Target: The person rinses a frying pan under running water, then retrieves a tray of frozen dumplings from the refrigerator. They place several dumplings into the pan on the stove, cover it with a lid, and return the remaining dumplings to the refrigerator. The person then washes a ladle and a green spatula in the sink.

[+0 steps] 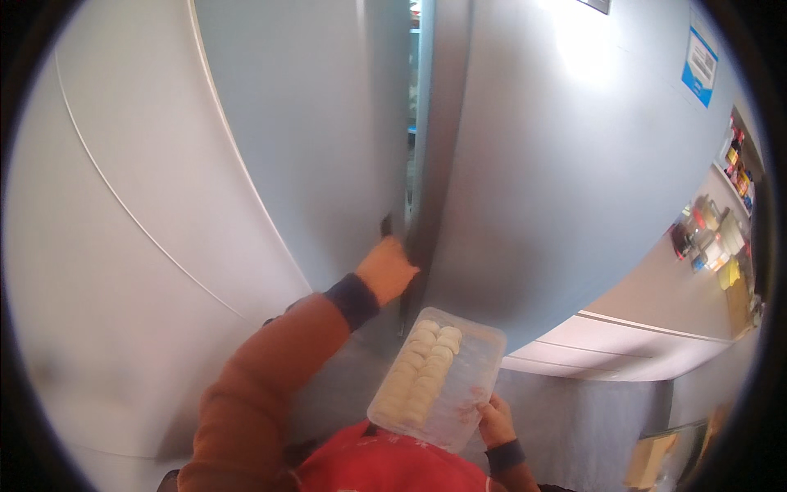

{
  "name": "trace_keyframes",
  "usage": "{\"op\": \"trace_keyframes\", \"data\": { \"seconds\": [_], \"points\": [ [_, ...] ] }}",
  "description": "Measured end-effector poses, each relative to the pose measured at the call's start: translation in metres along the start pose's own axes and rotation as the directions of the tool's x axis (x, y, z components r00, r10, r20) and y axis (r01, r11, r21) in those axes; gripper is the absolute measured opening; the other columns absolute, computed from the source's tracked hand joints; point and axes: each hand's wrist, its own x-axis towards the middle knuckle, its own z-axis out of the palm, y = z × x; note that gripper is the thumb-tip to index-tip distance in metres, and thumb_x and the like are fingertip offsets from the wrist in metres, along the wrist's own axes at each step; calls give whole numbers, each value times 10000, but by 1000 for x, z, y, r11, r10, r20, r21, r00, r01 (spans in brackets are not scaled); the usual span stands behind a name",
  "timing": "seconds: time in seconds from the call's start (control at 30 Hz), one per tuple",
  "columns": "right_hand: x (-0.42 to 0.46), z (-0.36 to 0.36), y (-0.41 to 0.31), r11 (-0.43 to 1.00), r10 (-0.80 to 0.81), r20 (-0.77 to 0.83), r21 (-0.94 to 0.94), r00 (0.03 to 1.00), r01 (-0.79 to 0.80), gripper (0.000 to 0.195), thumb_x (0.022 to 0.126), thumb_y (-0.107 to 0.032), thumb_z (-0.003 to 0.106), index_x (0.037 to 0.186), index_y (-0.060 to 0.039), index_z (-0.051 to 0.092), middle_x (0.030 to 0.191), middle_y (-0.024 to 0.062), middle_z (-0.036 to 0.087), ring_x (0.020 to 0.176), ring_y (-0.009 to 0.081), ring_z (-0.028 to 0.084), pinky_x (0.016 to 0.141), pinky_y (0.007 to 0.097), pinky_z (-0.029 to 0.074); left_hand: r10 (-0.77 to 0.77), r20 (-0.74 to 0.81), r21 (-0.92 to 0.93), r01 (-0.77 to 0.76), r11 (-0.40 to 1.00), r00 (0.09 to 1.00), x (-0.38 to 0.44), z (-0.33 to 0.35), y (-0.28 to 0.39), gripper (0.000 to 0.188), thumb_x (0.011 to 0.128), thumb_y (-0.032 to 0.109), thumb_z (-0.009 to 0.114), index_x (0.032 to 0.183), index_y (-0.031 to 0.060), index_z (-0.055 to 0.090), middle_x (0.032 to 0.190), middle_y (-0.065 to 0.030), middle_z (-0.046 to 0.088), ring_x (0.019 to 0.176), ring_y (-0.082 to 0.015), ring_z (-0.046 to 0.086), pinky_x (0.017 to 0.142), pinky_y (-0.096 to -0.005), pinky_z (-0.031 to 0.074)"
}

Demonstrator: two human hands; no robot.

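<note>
A translucent plastic tray (470,369) is held level at my waist by my right hand (497,419), whose fingers grip its right edge. Rows of pale dumplings (418,375) fill the tray's left part; its right part shows reddish marks. My left hand (388,269) is curled at the edge of the left grey refrigerator door (307,123). That door stands slightly ajar beside the right door (541,184), and lit shelves (414,80) show through the narrow gap. Whether the left fingers hook around the door edge is hidden.
White wall or panel (123,215) rises at the left. Past the right door are a light cabinet (658,289), a cluttered worktop with a yellow item (730,273), and packages on a shelf. A cardboard box (650,460) is at the lower right.
</note>
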Motion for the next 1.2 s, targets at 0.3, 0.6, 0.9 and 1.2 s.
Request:
{"op": "trace_keyframes", "data": {
  "seconds": [0.3, 0.6, 0.9, 1.2],
  "points": [
    [-6, 22, -5, 996, -30, 56, 84, 998, 25, 435, 841, -105, 527, 1239, 65, 480, 969, 180, 629, 853, 309, 657, 796, 431, 550, -27, 9, 18, 26, 999, 1000, -138, -59, -33, 282, 875, 267, 595, 633, 123, 604, 666, -25, 546, 743, -201, 521, 694, -347, 375],
    [-2, -32, -59, 984, 44, 329, 146, 943, -97, 461, 845, -137, 604, 1237, 80, 493, 1054, 162, 628, 887, 264, 653, 817, 399, 552, -133, 70, 116, 124, 986, 989, -208, -116, 52, 149, 808, 199, 645, 688, 122, 603, 696, -18, 543, 759, -213, 534, 795, -371, 416],
    [-27, -35, -108, 992, -17, 525, 117, 851, -52, 505, 831, -259, 694, 1195, 46, 523, 900, 139, 652, 771, 252, 664, 707, 359, 558, -278, 84, 204, 256, 945, 957, -274, -180, 134, 60, 744, 183, 609, 713, 131, 607, 734, -47, 574, 792, -239, 573, 869, -399, 426],
    [-72, -21, -148, 975, -101, 715, 211, 692, -76, 520, 870, -280, 629, 1228, 74, 498, 936, 174, 650, 811, 277, 664, 703, 355, 548, -400, 15, 235, 386, 892, 916, -356, -255, 255, 70, 754, 167, 652, 718, 106, 651, 783, -54, 623, 820, -250, 603, 890, -408, 445]
  ]
}}
